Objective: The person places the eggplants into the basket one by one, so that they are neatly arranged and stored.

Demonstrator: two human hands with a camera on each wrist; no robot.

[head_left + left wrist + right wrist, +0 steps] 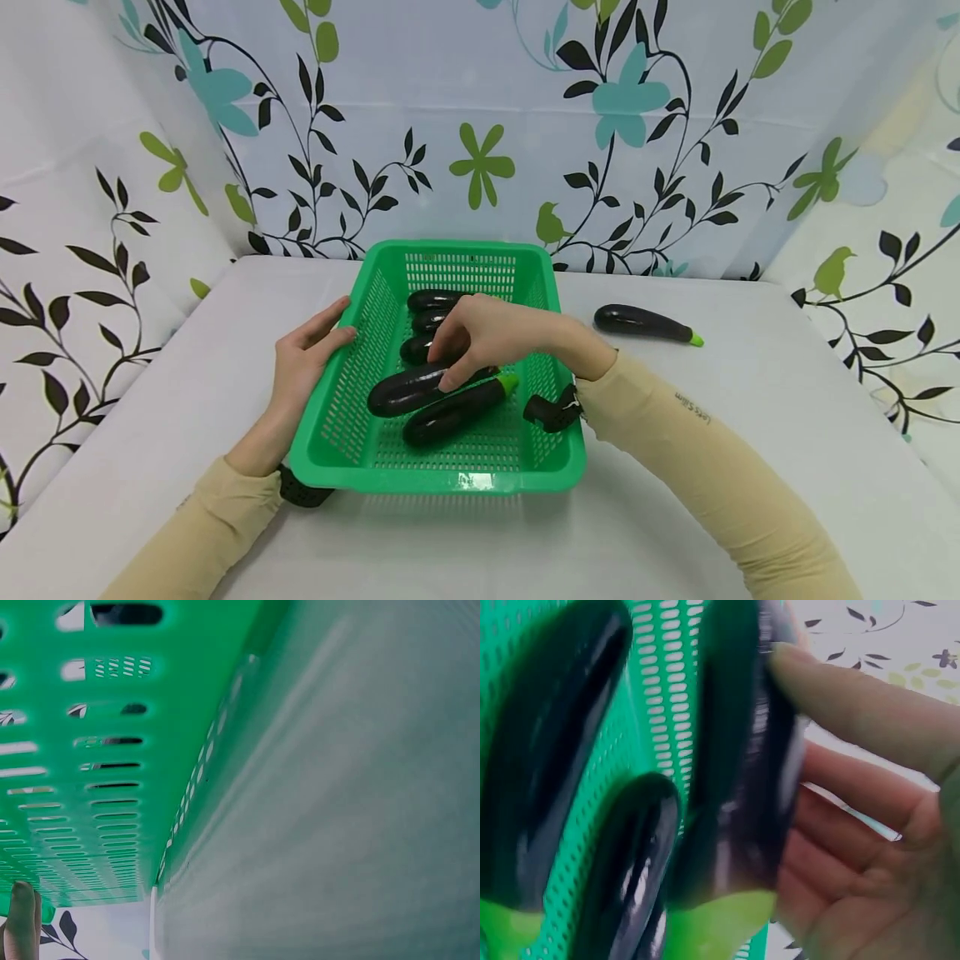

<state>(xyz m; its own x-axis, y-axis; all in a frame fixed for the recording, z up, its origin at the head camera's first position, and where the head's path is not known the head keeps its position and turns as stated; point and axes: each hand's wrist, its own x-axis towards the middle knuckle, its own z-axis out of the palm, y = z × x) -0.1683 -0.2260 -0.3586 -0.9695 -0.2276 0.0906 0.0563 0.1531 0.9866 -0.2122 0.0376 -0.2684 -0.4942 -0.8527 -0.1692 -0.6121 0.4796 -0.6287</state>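
A green plastic basket (pixel 420 481) with slotted walls holds several dark eggplants with light green stem ends. Inside it, my right hand (pixel 498 333) grips one eggplant (pixel 401 393) from above. In the right wrist view, the thumb lies on the near side of this eggplant (pixel 739 772), with the fingers behind it. Closer to the basket's front lies another eggplant (pixel 450 415); three more, such as the rearmost eggplant (pixel 431 300), line up behind, partly covered by the right hand. My left hand (pixel 296 362) rests on the basket's left rim with extended fingers.
To the basket's right, a single eggplant (pixel 645 322) lies on the white table (pixel 720 383). Behind the table hangs a floral curtain (pixel 420 192), and patterned cloth also covers both sides. A dark wrist device (pixel 553 410) sits at the right sleeve's cuff.
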